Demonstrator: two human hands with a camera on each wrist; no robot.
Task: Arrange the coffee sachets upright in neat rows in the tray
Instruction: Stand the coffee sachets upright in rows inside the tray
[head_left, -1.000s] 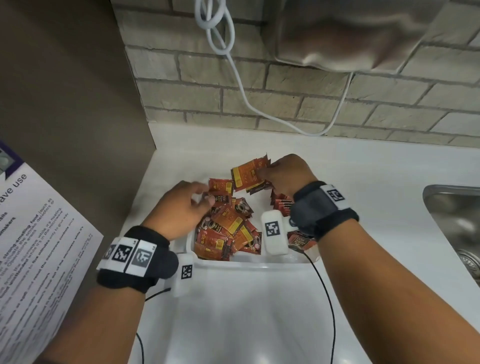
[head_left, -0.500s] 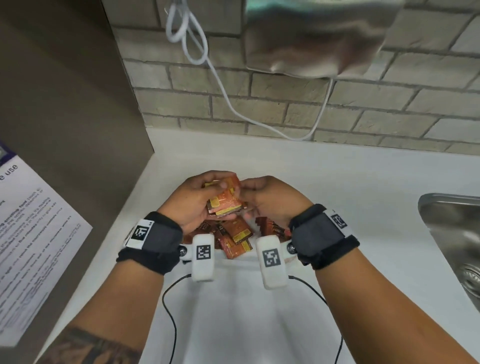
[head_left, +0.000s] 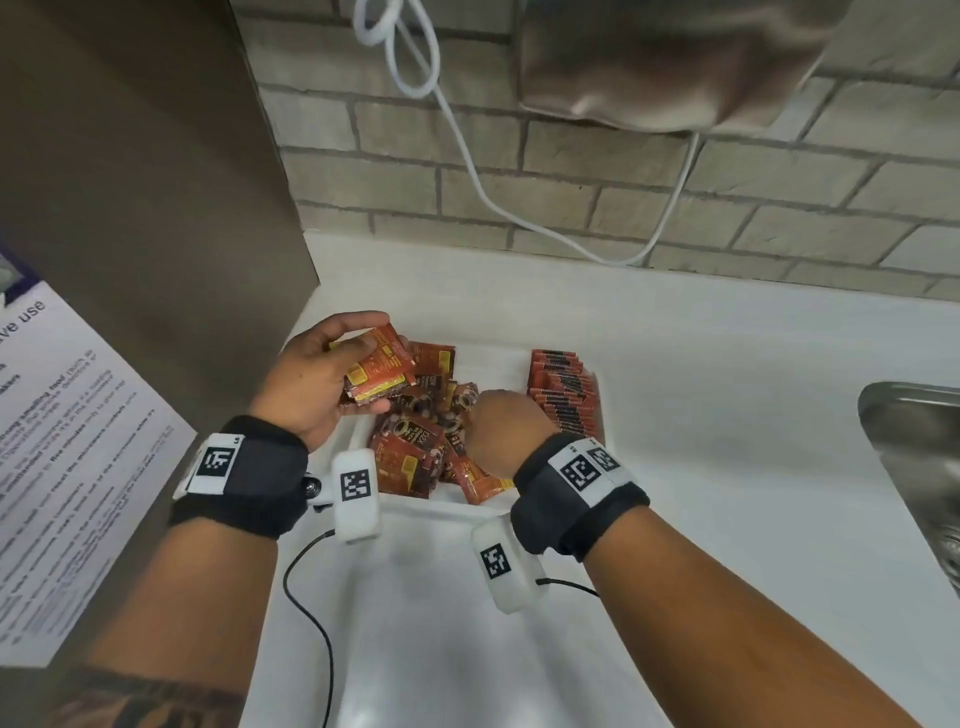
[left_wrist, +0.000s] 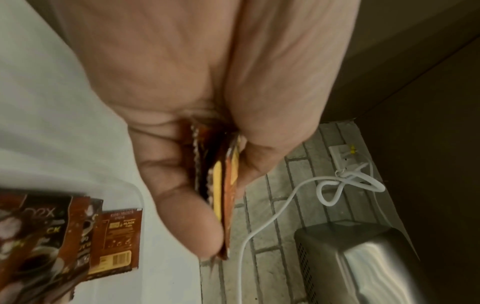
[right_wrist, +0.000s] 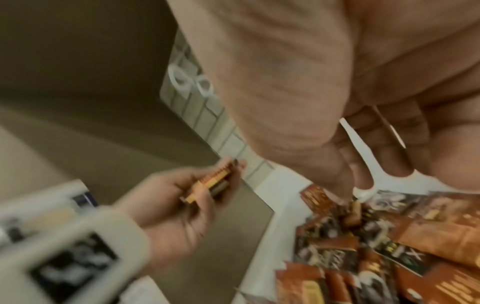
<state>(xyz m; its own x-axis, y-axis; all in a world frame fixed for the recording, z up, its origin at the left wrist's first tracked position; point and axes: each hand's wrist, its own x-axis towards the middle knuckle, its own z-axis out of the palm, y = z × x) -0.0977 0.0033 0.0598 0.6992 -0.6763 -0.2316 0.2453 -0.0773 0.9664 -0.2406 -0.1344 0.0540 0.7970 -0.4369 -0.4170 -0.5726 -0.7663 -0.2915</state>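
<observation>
White worktop (head_left: 701, 364) under brick wall (head_left: 571, 171); tray (head_left: 488, 358) holds loose sachets (head_left: 410, 457), upright row (head_left: 561, 395) at its right side. Left hand (head_left: 317, 379) pinches a small stack (head_left: 379, 371); left wrist view shows the stack edge-on (left_wrist: 221, 191). Right hand (head_left: 498, 431) reaches into the pile; fingers curled, grip unclear.

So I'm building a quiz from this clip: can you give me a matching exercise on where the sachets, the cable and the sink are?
Things:
1. Small stack of sachets
2. Row of upright sachets
3. Loose sachets
4. White cable

Places:
A. Hanging down the brick wall
B. Jumbled in the tray's middle
C. Held in the left hand
D. Along the tray's right side

Pairs: 1-C, 2-D, 3-B, 4-A
</observation>
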